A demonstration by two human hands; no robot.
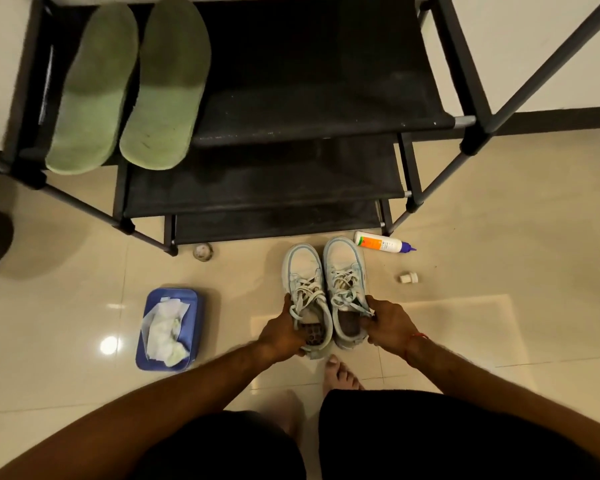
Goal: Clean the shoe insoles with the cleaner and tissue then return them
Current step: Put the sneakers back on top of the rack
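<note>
Shoes point(343, 261) in left hand point(279, 336), right hand point(388, 325)

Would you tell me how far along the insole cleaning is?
Apparently done: wiping, since both green insoles lie on the rack shelf and crumpled tissue sits in the blue tray. In hand: left hand and right hand each grip a shoe. Left: putting the insoles back.

Two flat green foam insoles, the left insole point(90, 88) and the right insole point(168, 88), lie side by side on the black rack's top shelf point(309, 109), with their near ends overhanging its front edge. Two white lace-up sneakers sit side by side, toes pointing away. The left hand point(281, 336) grips the left sneaker point(305, 282) at its heel end, and the right hand point(388, 327) grips the right sneaker point(345, 268). A white cleaner bottle point(381, 243) with a purple nozzle lies on its side on the tiled floor point(499, 209) near the right sneaker's toe. Crumpled white tissue point(165, 329) sits in a blue tray point(192, 301).
</note>
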